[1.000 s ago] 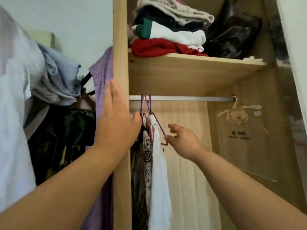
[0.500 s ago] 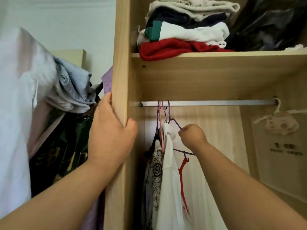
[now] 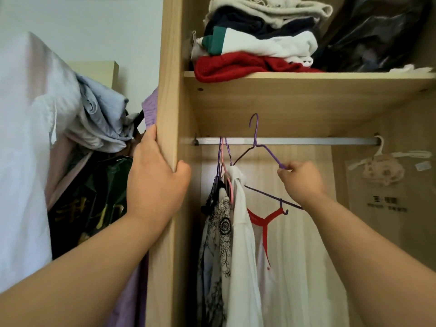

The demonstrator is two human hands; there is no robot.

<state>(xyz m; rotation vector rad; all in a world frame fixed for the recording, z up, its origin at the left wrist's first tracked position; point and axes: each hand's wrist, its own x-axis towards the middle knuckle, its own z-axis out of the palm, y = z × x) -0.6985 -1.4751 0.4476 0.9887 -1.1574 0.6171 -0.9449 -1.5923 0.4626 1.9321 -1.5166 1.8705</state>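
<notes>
My right hand pinches the right shoulder of an empty purple wire hanger. The hanger is lifted, its hook above the metal rail and off it. My left hand grips the front edge of the wardrobe's wooden side panel, thumb inside, fingers outside. On the rail's left end hang a white garment and a black-and-white lace garment. A red hanger sits lower, behind the white garment.
A shelf above the rail carries folded clothes and a black plastic bag. A white hanger with a small pouch hangs at the rail's right end. Clothes and a dark bag pile up left of the wardrobe.
My right hand has lifted the purple hanger off the rail and moved it up and to the right. My left hand has closed its grip on the side panel's edge.
</notes>
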